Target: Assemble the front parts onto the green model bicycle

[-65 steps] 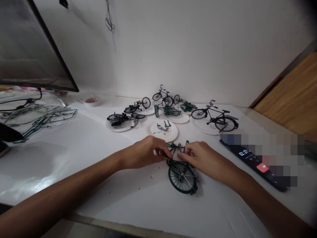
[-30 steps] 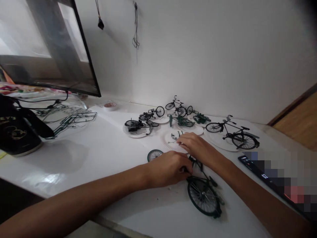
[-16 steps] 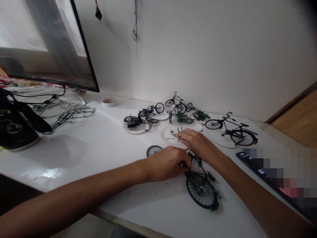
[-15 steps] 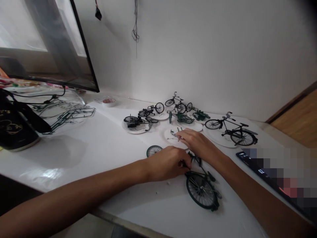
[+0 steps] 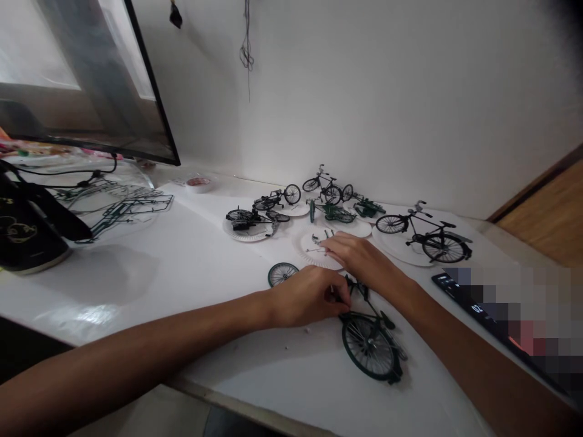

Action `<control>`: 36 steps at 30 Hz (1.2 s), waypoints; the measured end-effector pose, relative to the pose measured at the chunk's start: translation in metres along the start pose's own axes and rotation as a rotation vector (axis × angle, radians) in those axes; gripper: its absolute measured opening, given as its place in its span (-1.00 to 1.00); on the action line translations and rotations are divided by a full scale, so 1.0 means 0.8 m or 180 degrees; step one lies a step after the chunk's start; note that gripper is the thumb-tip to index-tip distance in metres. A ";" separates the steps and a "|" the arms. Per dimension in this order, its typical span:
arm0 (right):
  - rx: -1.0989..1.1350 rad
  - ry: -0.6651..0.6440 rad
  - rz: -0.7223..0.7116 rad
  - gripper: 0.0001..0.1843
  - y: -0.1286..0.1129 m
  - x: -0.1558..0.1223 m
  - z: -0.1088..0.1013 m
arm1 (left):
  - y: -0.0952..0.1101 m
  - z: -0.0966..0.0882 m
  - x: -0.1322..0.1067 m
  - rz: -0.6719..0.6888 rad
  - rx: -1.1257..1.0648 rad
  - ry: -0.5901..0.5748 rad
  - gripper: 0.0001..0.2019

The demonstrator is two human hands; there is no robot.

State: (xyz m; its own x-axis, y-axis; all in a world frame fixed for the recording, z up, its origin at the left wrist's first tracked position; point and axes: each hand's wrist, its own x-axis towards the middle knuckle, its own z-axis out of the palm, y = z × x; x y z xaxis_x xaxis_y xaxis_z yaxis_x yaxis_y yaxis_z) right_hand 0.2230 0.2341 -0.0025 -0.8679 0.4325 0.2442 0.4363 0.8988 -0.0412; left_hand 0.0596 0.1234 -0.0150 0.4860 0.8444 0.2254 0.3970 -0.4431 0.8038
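My left hand (image 5: 314,298) is closed, thumb and finger pinching the frame of a green miniature bicycle (image 5: 371,349). This bicycle lies tilted on the white table; its front wheel (image 5: 282,274) shows beyond my knuckles, and my hand covers much of its middle. My right hand (image 5: 353,250) reaches over a white paper plate (image 5: 303,255), its fingers drawn together at the small silver parts (image 5: 316,240) there. Whether a part sits between those fingertips I cannot make out.
Finished-looking black bicycles stand on a plate (image 5: 401,250) at right and near the wall. More bicycles lie on a plate (image 5: 248,237) at left. Wire-like green part frames (image 5: 122,212), a black bottle (image 5: 30,237), a monitor (image 5: 91,79) and a phone (image 5: 473,306) flank the work area.
The view has shifted slightly. My right fingers have moved a little over the small parts on the plate; my left hand keeps its grip on the green bicycle.
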 end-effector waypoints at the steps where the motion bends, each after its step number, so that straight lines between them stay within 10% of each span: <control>1: 0.0006 0.0007 0.0027 -0.73 0.001 -0.001 0.001 | 0.001 -0.001 0.000 -0.0005 -0.0005 -0.0011 -0.92; 29: 0.0688 0.0632 0.0602 -0.78 0.009 -0.010 -0.001 | 0.003 0.004 -0.001 -0.0087 -0.0105 -0.0069 -0.95; 36: 0.2897 0.0669 0.1283 -0.72 -0.034 -0.059 -0.045 | 0.008 0.000 -0.001 -0.0324 -0.0295 -0.0174 -0.92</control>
State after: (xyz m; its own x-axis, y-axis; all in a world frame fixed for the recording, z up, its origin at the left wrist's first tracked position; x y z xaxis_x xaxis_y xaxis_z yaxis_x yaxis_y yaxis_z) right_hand 0.2606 0.1868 0.0222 -0.5985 0.7728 0.2110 0.2647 0.4393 -0.8585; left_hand 0.0618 0.1202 -0.0101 0.4897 0.8647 0.1119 0.3739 -0.3242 0.8689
